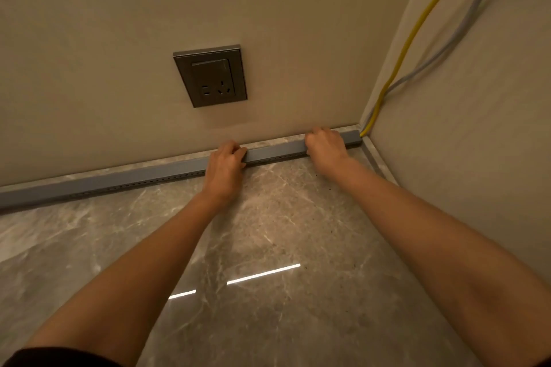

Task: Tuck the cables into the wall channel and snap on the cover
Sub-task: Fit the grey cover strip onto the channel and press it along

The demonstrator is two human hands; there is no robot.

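Note:
A long grey cable channel (277, 151) with its cover on runs along the foot of the wall, from the far left to the right corner. My left hand (225, 167) rests on it near the middle, fingers curled over its top. My right hand (325, 144) is curled over it closer to the corner. A yellow cable (416, 30) and a grey cable (465, 22) come down the right wall and enter the channel's end at the corner (364, 132). The cables inside the channel are hidden.
A grey wall socket with a switch (210, 75) sits on the beige wall above my left hand. The floor (268, 247) is glossy grey marble tile with a light reflection. The right wall (477, 158) closes the corner.

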